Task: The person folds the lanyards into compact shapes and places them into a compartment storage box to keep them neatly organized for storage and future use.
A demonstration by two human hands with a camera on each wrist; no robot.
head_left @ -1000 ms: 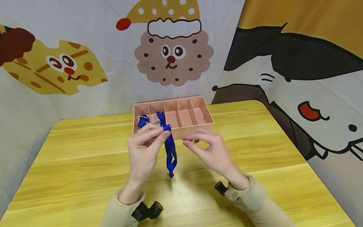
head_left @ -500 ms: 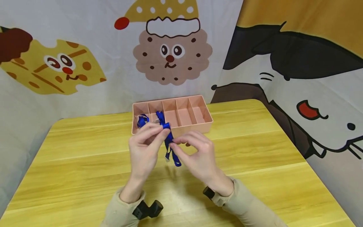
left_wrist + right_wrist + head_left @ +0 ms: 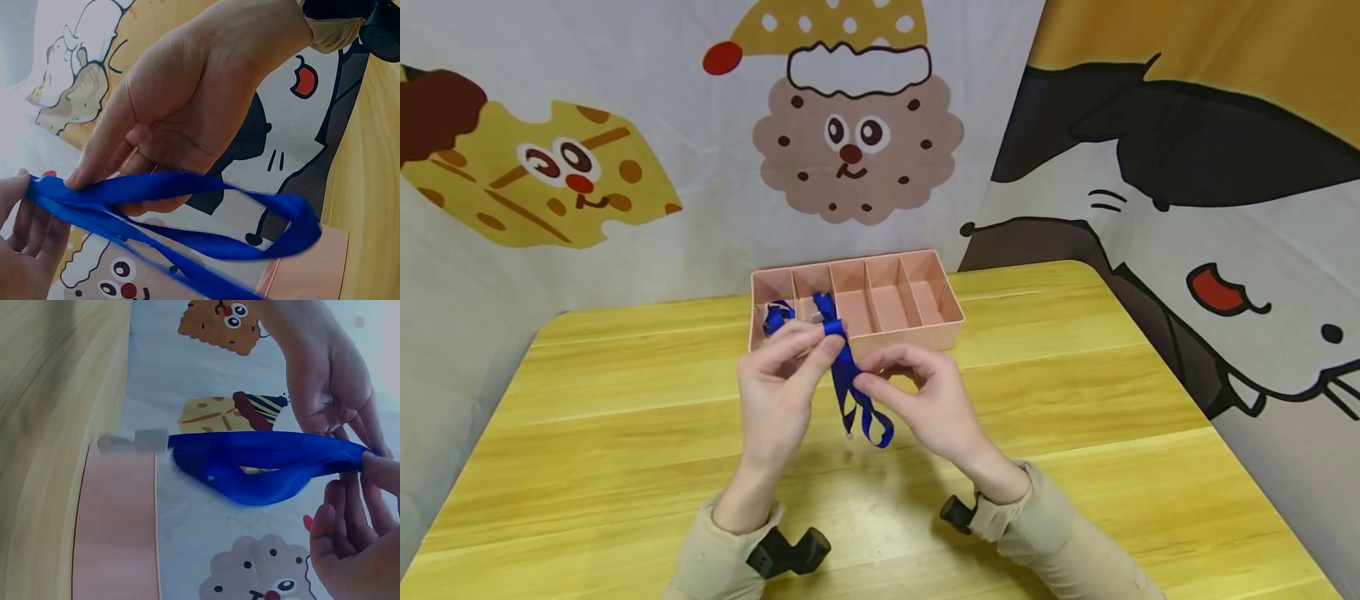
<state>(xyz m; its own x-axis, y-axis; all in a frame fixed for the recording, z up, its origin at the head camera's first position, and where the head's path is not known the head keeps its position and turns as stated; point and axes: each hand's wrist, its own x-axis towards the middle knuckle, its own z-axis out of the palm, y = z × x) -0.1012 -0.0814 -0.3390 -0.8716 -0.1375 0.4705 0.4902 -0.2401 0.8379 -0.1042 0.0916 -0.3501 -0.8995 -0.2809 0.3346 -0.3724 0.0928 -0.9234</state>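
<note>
A blue lanyard (image 3: 842, 367), folded into several strands, hangs over the table between my hands. My left hand (image 3: 772, 408) pinches its folded upper end between thumb and fingers. Lower down, my right hand (image 3: 934, 408) pinches a strand with thumb and fingertips. Below the hands the ends dangle, one forming a loop. The right wrist view has a blurred grey clip (image 3: 150, 441) at the end of the lanyard. In the left wrist view, the lanyard (image 3: 156, 187) stretches from the fingertips into a wide loop.
Behind the hands stands a pink divided box (image 3: 898, 337) on the wooden table (image 3: 625, 450). Another blue lanyard (image 3: 778, 317) lies in its leftmost compartment. Blue strap (image 3: 823, 303) shows at the second compartment; whether it belongs to the held lanyard I cannot tell. A cartoon-printed cloth (image 3: 700, 167) hangs behind.
My right hand has moved left from beside the lanyard and now pinches it. The lanyard's lower strands have spread apart, with a loop swung to the right. My left hand keeps its pinch.
</note>
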